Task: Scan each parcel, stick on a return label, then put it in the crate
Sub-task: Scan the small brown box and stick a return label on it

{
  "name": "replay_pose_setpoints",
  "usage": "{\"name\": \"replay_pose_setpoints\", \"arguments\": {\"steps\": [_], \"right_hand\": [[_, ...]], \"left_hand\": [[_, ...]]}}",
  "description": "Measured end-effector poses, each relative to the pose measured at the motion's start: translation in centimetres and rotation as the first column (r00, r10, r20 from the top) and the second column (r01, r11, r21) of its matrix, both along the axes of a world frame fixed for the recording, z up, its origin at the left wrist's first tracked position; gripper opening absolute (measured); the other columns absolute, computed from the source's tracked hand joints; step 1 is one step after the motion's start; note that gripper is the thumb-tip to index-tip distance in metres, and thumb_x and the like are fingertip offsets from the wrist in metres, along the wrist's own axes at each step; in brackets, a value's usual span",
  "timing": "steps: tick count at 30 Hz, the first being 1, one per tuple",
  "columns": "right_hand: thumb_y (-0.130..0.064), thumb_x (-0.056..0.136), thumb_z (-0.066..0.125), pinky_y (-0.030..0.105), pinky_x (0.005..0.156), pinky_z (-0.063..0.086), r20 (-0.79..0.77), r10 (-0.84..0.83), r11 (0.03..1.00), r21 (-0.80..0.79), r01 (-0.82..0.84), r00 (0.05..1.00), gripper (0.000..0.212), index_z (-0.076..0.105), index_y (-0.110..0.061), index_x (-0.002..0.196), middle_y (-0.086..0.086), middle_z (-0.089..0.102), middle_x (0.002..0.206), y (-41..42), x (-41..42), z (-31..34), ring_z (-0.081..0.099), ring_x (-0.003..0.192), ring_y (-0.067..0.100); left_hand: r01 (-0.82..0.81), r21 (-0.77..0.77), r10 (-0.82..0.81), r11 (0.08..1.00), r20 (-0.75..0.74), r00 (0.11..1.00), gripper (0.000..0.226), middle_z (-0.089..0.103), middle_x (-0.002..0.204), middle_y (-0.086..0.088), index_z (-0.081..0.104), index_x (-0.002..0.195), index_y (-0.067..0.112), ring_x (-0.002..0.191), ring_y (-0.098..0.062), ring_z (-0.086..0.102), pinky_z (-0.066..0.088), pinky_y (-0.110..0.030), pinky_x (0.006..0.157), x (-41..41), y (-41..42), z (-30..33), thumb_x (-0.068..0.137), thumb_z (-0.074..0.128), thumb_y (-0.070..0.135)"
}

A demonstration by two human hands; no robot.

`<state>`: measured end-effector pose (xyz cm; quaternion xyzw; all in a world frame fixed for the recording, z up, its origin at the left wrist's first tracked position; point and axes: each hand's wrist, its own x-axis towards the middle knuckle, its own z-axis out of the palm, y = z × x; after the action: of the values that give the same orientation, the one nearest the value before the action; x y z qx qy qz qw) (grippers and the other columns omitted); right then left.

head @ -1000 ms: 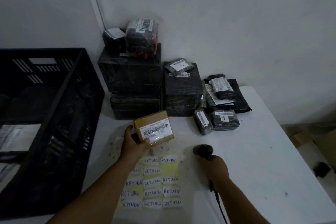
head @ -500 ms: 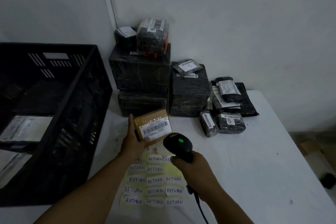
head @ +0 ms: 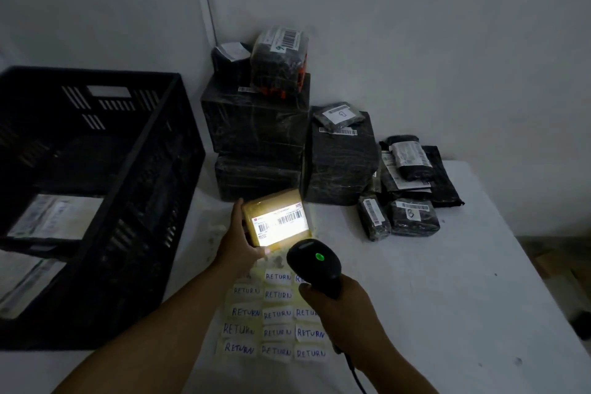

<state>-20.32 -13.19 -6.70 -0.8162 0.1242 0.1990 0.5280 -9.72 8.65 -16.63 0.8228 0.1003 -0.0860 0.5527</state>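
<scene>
My left hand [head: 238, 245] grips a small brown parcel [head: 276, 221] by its left and lower edges, tilted up over the table. Its white barcode label glows in bright white light. My right hand [head: 339, 307] grips a black handheld scanner [head: 315, 262], green light on, aimed at that label from just below right. A sheet of handwritten RETURN labels [head: 276, 313] lies on the table under both hands. The black plastic crate [head: 105, 201] stands at the left with a few labelled parcels inside.
Black wrapped boxes [head: 256, 125] are stacked against the wall, with small parcels on top. More small black parcels [head: 412, 217] lie to the right on the white table [head: 447, 297]. The scanner's cable [head: 355, 374] runs toward the front edge.
My right hand has lifted the scanner from the table and brought it up to the parcel. The scanner's light now floods the barcode label. My left hand kept the parcel roughly in place.
</scene>
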Motion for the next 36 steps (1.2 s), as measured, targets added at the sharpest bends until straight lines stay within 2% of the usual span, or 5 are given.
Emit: {"name": "replay_pose_setpoints", "arguments": {"steps": [4,16,26,32,36], "right_hand": [[-0.029,0.086,0.071,0.013,0.043,0.033,0.018,0.008,1.000,-0.020,-0.008,1.000,0.031,0.051,-0.019,0.063,-0.006,0.047,0.046,-0.2,-0.3,0.2,0.040,0.041,0.003],[-0.040,0.081,0.071,0.023,0.050,0.038,-0.013,-0.024,0.997,-0.080,0.023,1.000,0.037,0.059,-0.006,0.075,0.000,0.053,0.054,-1.1,-0.7,0.8,0.045,0.047,0.010],[-0.037,0.081,0.073,0.025,0.056,0.044,0.055,-0.152,0.982,-0.104,0.157,0.987,0.025,0.055,-0.030,0.097,-0.004,0.067,0.079,-2.3,0.0,-1.7,0.064,0.066,0.012],[-0.024,0.085,0.069,0.025,0.052,0.045,0.096,-0.276,0.908,-0.299,0.292,0.956,0.023,0.057,-0.013,0.102,0.004,0.064,0.082,-5.8,2.0,-7.1,0.063,0.067,0.015],[-0.029,0.086,0.067,0.035,0.066,0.053,0.099,-0.279,0.862,-0.413,0.295,0.955,0.026,0.058,-0.011,0.101,0.009,0.063,0.092,-7.2,3.0,-9.3,0.062,0.077,0.023]], "left_hand": [[0.011,0.007,-0.011,1.000,-0.016,1.000,0.132,0.044,0.133,0.010,-0.005,0.155,0.041,0.117,-0.013,0.050,0.052,-0.027,0.081,0.3,0.2,0.0,0.068,0.087,0.005],[0.003,-0.032,-0.004,0.999,-0.033,0.999,0.130,0.048,0.128,0.015,-0.007,0.153,0.047,0.106,0.000,0.054,0.054,-0.015,0.062,0.3,0.1,-0.4,0.072,0.085,0.001],[-0.019,-0.063,0.014,0.998,-0.067,0.998,0.127,0.052,0.138,0.004,-0.006,0.152,0.051,0.117,-0.021,0.058,0.060,-0.042,0.077,0.0,-0.2,0.5,0.075,0.084,0.004],[0.005,-0.169,-0.044,0.986,-0.225,0.973,0.101,0.063,0.127,0.006,0.024,0.149,0.049,0.107,-0.021,0.065,0.059,-0.033,0.066,0.6,-0.3,0.8,0.079,0.079,0.001],[-0.089,-0.192,0.036,0.977,-0.262,0.964,0.057,0.069,0.117,0.009,0.054,0.119,0.045,0.097,-0.018,0.068,0.061,-0.038,0.071,1.0,-0.8,1.0,0.084,0.075,0.004]]}}
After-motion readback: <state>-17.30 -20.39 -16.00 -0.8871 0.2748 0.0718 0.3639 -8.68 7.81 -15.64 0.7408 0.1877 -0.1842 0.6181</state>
